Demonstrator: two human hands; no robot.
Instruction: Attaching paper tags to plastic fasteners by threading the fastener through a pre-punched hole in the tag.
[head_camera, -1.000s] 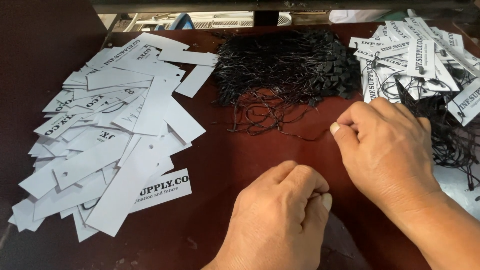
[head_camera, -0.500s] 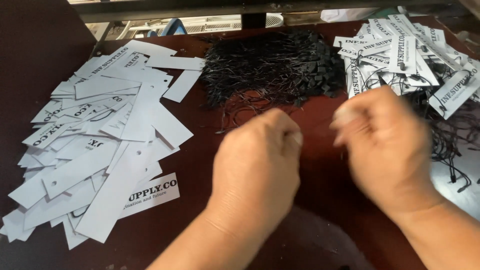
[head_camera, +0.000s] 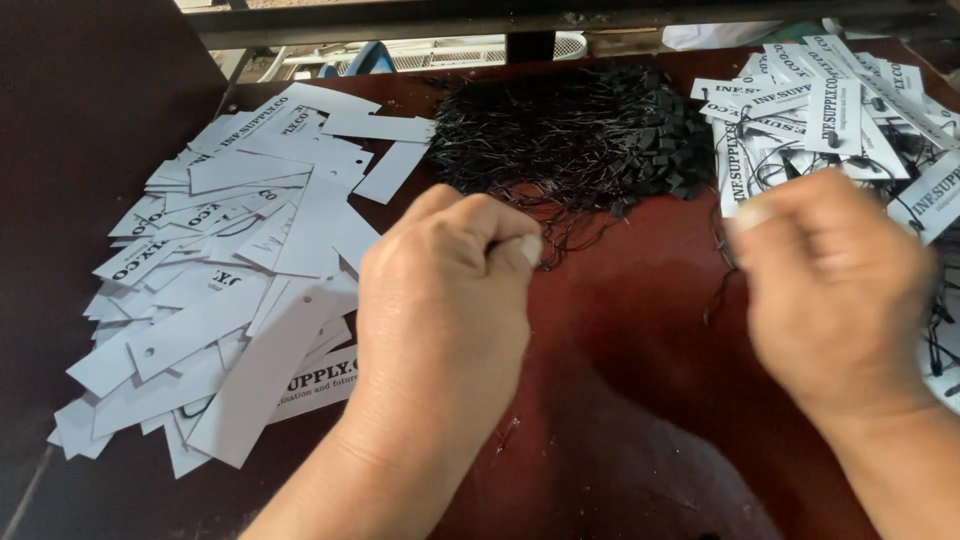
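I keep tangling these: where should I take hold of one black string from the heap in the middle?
Pinch a loose strand at the near fringe of the black string heap, coming from the front; there single threads trail free onto the dark red table, away from the dense mass.

The left hand (head_camera: 445, 300), which a second ago lies low and near the body with fingers curled, is now lifted and pushed forward, its pinched fingertips just short of the heap of black strings (head_camera: 570, 140). The right hand (head_camera: 830, 300) sits blurred and pulled a little rightward, a thin black string (head_camera: 722, 280) dangling beside its thumb.
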